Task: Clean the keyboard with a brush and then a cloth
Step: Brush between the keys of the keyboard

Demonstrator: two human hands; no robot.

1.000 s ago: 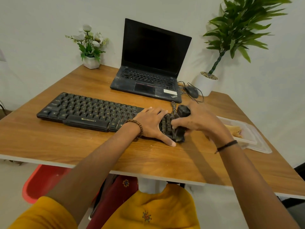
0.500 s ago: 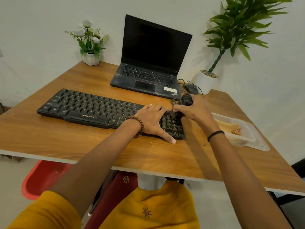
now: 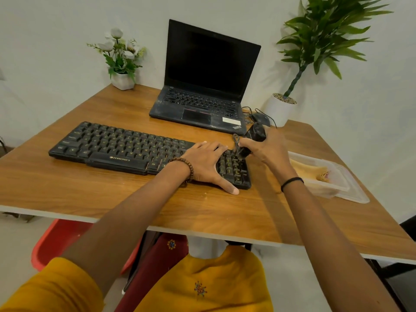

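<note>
While left hand point(image 3: 206, 162) lies flat pinning the keyboard point(image 3: 126, 147), right hand point(image 3: 264, 148) grips the brush point(image 3: 253, 137): sweep short strokes outward, off the numpad edge.

A home desk nook: wooden table point(image 3: 90, 194), open laptop point(image 3: 202, 86), potted plants point(image 3: 315, 41) against a plain wall.

Single head-worn wide-angle view, looking forward and down from above near edge of bench point(image 3: 112, 199). Faces wall behind bench. Close range: both forearms fill lower frame. Edges curved by lens. No second view.
</note>
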